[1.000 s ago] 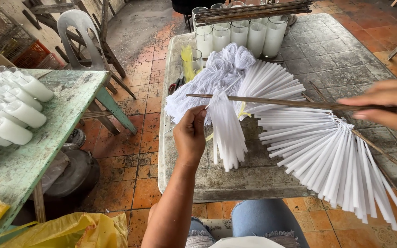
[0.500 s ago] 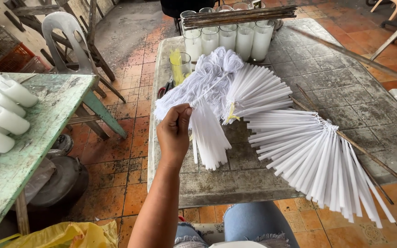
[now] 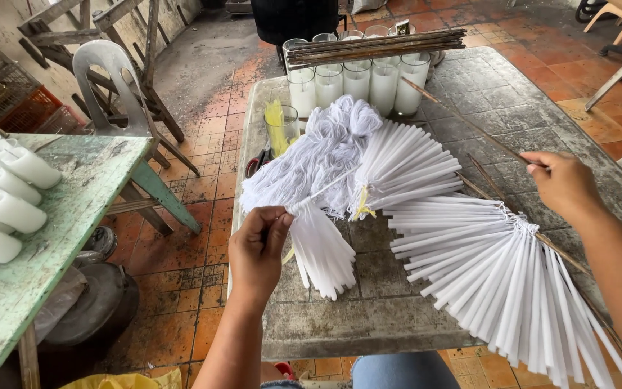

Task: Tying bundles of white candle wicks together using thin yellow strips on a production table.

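I see left hand [image 3: 257, 248] pinching a bundle of white candles [image 3: 318, 248] by its wicks; right hand [image 3: 559, 180] closed on thin stick [image 3: 462, 119].

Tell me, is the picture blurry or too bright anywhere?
Head view: soft, even daylight; the left hand, the white candles and the stone table look sharp, with only faint shadows. The white candles look bright. The wooden sticks bend slightly near the top edge, a wide-lens effect.
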